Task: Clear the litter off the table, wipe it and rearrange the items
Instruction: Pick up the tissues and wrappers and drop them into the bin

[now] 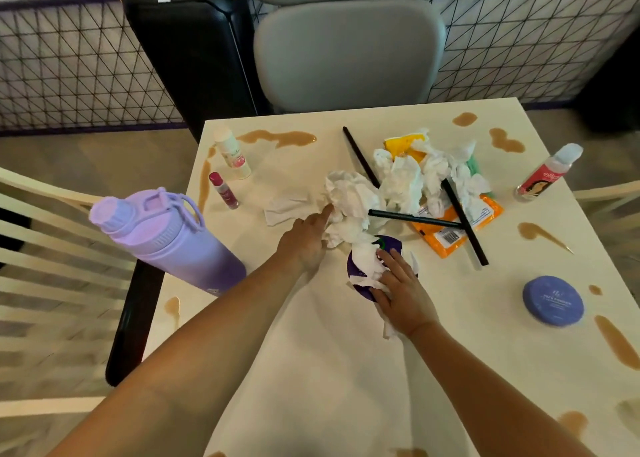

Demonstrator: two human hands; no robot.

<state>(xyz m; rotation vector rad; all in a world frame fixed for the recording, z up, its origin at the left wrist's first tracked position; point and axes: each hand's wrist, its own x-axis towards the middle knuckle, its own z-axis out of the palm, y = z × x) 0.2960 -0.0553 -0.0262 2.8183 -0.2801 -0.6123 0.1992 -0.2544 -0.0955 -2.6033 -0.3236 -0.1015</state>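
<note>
A heap of crumpled white tissues [408,179] lies mid-table over an orange wrapper [450,236], a yellow wrapper [401,143] and three black straws [464,221]. My left hand [304,245] rests on a big tissue wad [349,200], fingers spread against it. My right hand [401,293] presses down on tissue [363,266] that covers a dark purple round item [391,245]; whether the fingers grip it is unclear. Brown spills [277,137] dot the white table [329,370].
A lilac water bottle [166,238] stands at the left edge. Small bottles: white [232,151], pink [223,190], and red-labelled clear one [547,174]. A purple round tin [553,300] lies right. Grey chair [349,54] and black suitcase [187,51] stand behind.
</note>
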